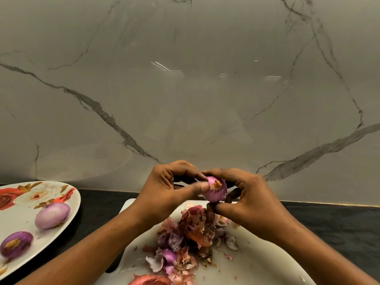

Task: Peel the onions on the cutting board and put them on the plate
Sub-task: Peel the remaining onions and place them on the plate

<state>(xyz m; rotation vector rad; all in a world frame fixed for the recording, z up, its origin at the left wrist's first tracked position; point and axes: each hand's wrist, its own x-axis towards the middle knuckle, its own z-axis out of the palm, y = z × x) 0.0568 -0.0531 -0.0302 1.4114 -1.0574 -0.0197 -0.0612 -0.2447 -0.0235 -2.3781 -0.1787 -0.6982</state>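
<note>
Marble wall backs a dark counter; a plate at its left edge carries two peeled onions, and a board lies heaped with skins. Above the board's far edge an onion is gripped from both sides, the left hand pinching its top and the right hand curled round its side.

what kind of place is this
Probably a home kitchen counter: a marbled backsplash behind a dark countertop, a white cutting board heaped with onion peels, and a floral plate holding two peeled onions.
</note>
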